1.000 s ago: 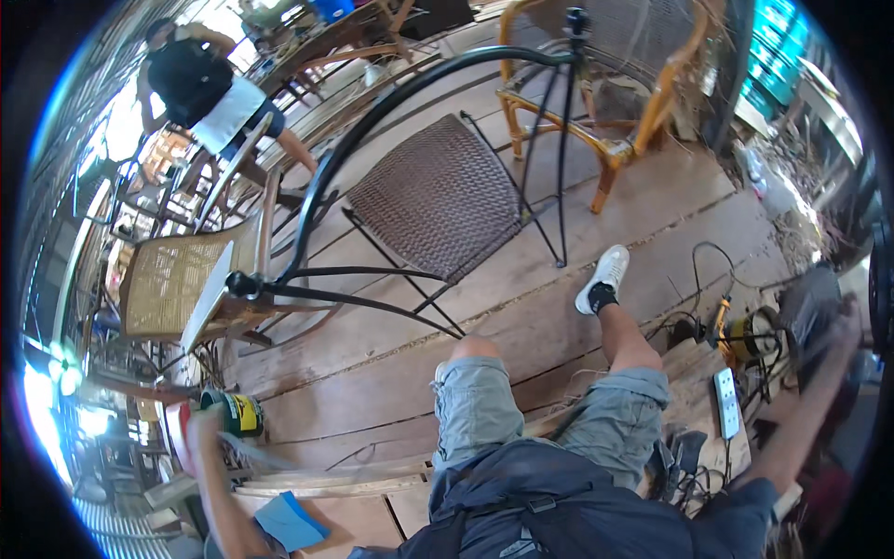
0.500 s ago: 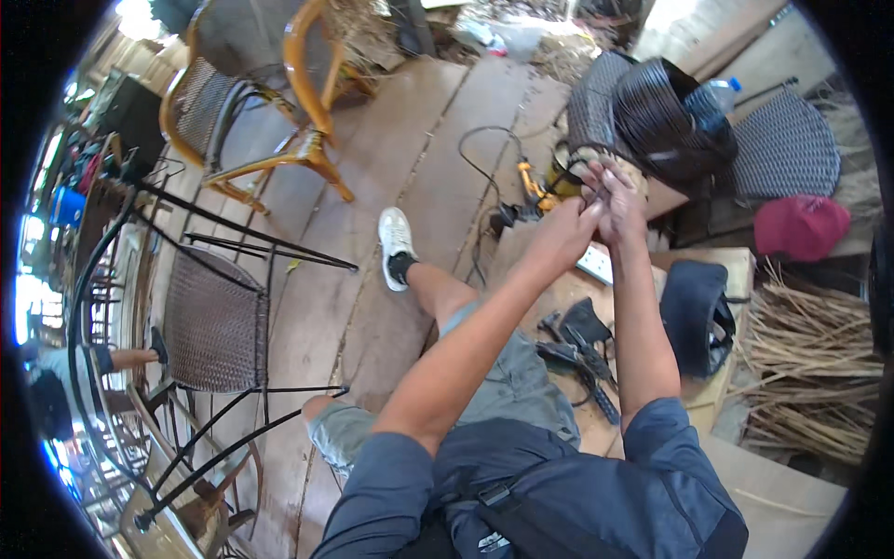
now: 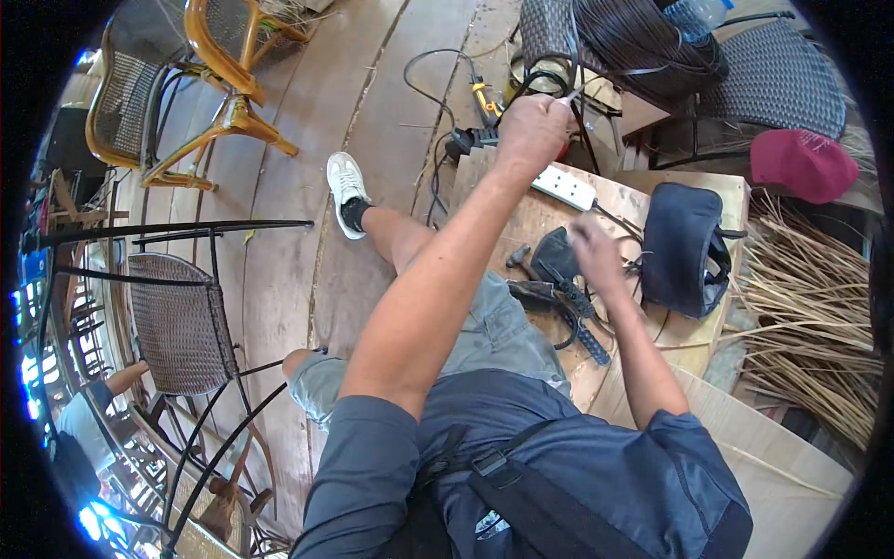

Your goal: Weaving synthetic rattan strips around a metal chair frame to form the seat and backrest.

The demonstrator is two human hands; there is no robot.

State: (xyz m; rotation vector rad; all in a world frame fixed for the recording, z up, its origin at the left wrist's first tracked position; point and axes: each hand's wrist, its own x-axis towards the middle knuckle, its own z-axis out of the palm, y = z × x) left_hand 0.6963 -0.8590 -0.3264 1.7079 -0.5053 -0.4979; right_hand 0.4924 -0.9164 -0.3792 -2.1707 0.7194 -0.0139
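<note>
My left hand [image 3: 535, 135] reaches far forward, its fingers closed around the end of a thin strip [image 3: 579, 90] beside a large coil of dark brown weaving strands [image 3: 643, 42]. Something red shows partly beneath that hand. Nearer to me, my right hand [image 3: 596, 252] hovers over the wooden board [image 3: 480, 182], close to a dark cloth-like piece [image 3: 556, 253]. Motion smears its fingers. Below it lie a hammer [image 3: 519, 256] and dark hand tools [image 3: 582, 326]. A white power strip [image 3: 565, 186] lies between my two hands.
A yellow-and-black power tool [image 3: 484, 102] with a cord lies ahead. To the right are a black bag [image 3: 684, 250], a maroon cap [image 3: 803, 165] and a heap of split cane [image 3: 810, 317]. Woven chairs [image 3: 177, 321] stand at left, with another person at the far left edge.
My hands were together at the coil and have come apart. The right hand has drawn back toward me over the tools; the left stays forward. The whole view has shifted.
</note>
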